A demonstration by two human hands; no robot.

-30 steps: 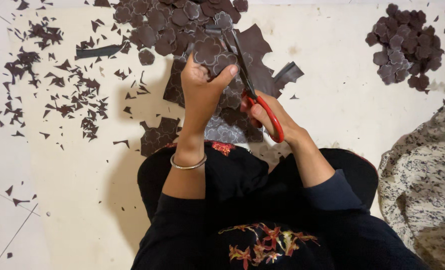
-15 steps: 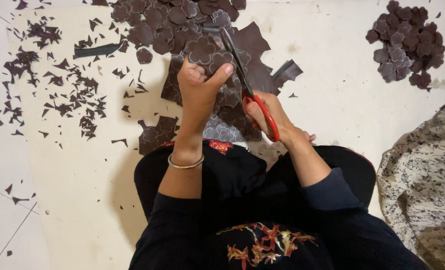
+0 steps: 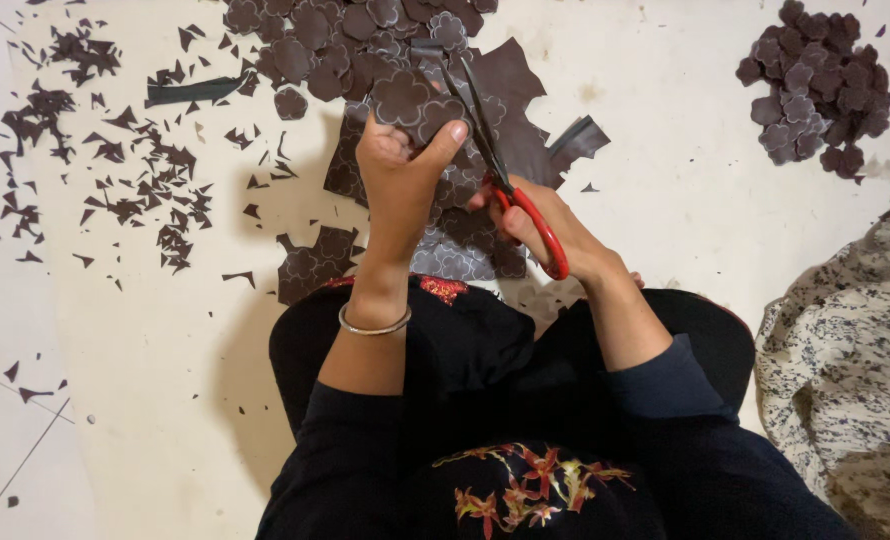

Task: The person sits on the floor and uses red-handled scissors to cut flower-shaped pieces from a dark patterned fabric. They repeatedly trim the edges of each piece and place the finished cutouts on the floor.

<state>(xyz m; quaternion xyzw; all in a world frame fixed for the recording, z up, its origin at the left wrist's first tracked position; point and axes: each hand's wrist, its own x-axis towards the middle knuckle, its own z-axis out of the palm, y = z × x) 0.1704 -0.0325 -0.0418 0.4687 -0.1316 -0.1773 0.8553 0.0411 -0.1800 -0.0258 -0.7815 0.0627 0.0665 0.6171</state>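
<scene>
— Where is our piece just now?

— The dark flower-shaped piece [image 3: 405,100] sits just above the middle of the frame, pinched between thumb and fingers of our left hand [image 3: 400,170], which is closed on it. Our right hand [image 3: 545,225] is wrapped through the red handles of the scissors [image 3: 495,165]; the blades stand apart, pointing up beside the piece.

— How do we cut it well, do you think?

— We'd judge it best to follow the pale outline drawn on the sheet, turning the piece with our left hand rather than swinging the scissors, and to take short bites around each scallop so the edge stays clean.

— And around us?

— Under our hands lies the dark marked sheet [image 3: 510,75]. Finished flowers lie in a heap [image 3: 345,35] at the top middle, with another pile [image 3: 815,95] at the upper right. Small offcuts [image 3: 145,190] are scattered across the upper left, over the pale floor [image 3: 165,400]. A patterned cloth [image 3: 845,360] lies at the right edge.
</scene>
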